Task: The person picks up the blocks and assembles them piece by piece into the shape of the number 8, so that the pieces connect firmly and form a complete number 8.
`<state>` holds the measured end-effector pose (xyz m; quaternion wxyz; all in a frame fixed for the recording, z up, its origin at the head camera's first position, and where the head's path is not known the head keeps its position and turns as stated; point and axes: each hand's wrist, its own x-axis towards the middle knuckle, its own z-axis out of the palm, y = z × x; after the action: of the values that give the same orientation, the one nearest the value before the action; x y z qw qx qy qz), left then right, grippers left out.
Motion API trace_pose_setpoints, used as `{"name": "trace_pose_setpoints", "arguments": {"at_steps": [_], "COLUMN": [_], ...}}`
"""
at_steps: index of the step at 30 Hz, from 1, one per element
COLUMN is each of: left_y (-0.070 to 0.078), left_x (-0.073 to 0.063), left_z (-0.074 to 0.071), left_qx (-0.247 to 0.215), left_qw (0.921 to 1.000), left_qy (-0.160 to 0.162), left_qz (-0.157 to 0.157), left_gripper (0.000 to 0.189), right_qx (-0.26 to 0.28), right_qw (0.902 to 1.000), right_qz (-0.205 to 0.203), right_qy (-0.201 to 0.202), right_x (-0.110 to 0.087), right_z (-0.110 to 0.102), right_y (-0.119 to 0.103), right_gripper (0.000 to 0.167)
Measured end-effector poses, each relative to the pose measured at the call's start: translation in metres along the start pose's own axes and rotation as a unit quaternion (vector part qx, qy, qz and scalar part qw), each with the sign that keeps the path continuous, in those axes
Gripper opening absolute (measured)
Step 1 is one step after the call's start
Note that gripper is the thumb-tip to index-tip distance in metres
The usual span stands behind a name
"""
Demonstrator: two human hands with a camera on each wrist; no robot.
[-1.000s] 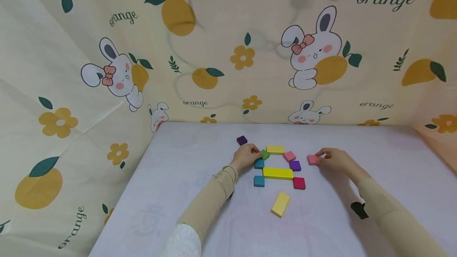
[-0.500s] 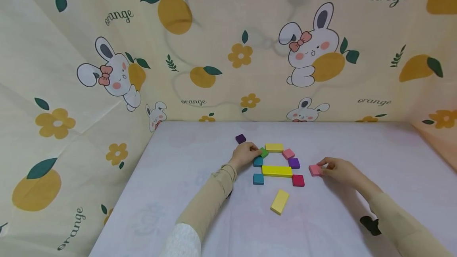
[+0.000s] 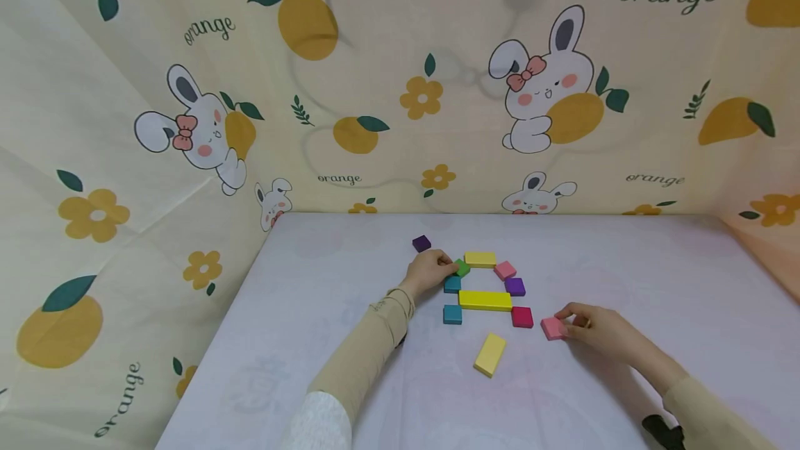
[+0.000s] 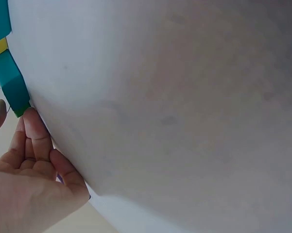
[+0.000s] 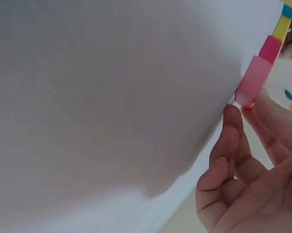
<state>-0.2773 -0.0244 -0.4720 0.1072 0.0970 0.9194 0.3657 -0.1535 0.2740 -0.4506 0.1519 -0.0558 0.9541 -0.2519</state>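
My right hand (image 3: 601,328) pinches a pink block (image 3: 553,328) between thumb and fingertips, at or just above the table, right of the red block (image 3: 522,317). In the right wrist view the same pink block (image 5: 254,80) sticks out from the fingertips. My left hand (image 3: 430,271) holds a small green block (image 3: 462,267) by its left side, its fingers covering part of it. That block lies tilted between the upper teal block (image 3: 453,285) and a yellow block (image 3: 480,260). A long yellow block (image 3: 485,300) crosses the figure, with a lower teal block (image 3: 453,314) at its left.
Right of the figure's top are another pink block (image 3: 505,270) and a purple block (image 3: 515,287). A dark purple block (image 3: 421,243) lies behind my left hand. A loose pale yellow block (image 3: 489,355) lies in front. A patterned cloth wall (image 3: 375,89) closes off the table's back.
My right hand has brought the pink block toward me, from beside the purple block's level to just below the red block's level. The left hand has stayed at the green block.
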Motion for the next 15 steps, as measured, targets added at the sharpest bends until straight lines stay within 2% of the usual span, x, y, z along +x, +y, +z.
{"name": "trace_pose_setpoints", "arguments": {"at_steps": [8, 15], "left_y": [0.000, 0.001], "left_x": [0.000, -0.001], "left_z": [0.000, -0.002], "left_qx": [-0.004, -0.002], "left_qw": [1.0000, 1.0000], "left_qy": [-0.004, -0.003], "left_qz": [-0.002, 0.001], "left_gripper": [0.027, 0.027], "right_qx": [0.017, -0.003], "right_qw": [0.9998, 0.9999], "right_qz": [0.000, -0.011], "right_qy": [-0.005, 0.003], "right_x": [-0.015, -0.019], "right_z": [0.009, 0.013], "right_y": [-0.009, -0.017], "right_gripper": [0.027, 0.025]}}
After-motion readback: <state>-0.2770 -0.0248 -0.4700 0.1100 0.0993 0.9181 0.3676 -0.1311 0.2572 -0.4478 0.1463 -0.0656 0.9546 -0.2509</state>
